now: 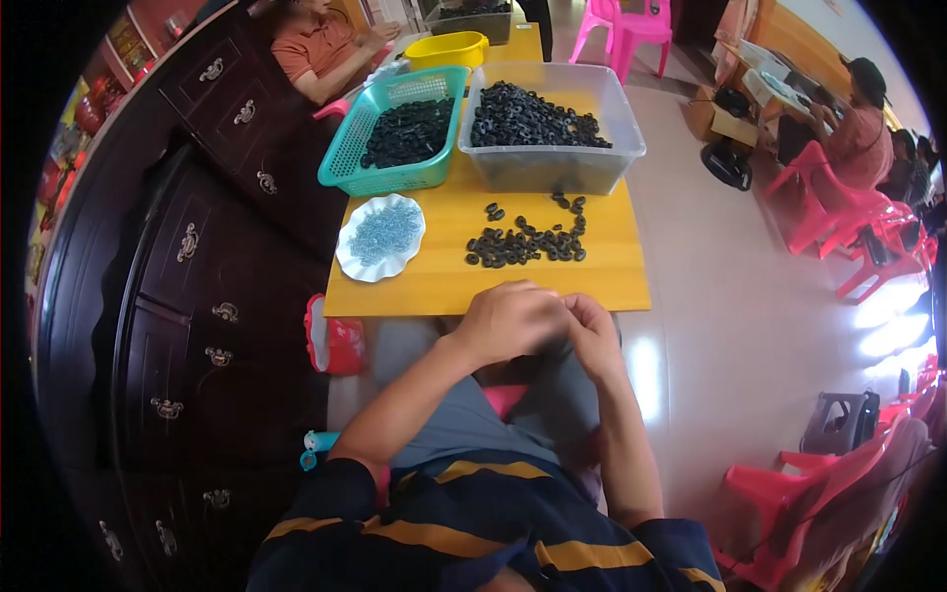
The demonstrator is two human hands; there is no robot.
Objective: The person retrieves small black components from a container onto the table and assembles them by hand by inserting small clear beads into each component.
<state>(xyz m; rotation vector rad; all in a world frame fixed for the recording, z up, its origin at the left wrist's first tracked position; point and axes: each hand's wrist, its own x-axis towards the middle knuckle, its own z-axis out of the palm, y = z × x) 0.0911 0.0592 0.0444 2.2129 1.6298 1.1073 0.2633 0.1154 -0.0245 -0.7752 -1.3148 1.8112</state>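
My left hand [510, 321] and my right hand [590, 331] meet at the front edge of the yellow table [395, 296]. Their fingers are bent and close together; anything between them is too small or hidden to make out. Just beyond them lies a loose group of small black ring-like pieces [523, 245]. A white scalloped plate [347, 259] at the left holds small clear bluish pieces [385, 232]. Behind stand a green basket [340, 176] with dark pieces and a clear plastic bin [617, 163] with many black pieces.
A yellow basin [446, 49] stands farther back. A person in an orange shirt [321, 54] sits at the far left, another [858, 138] at the right. Dark drawers [217, 266] line the left side. Pink chairs [819, 202] and a red bag [345, 345] are around.
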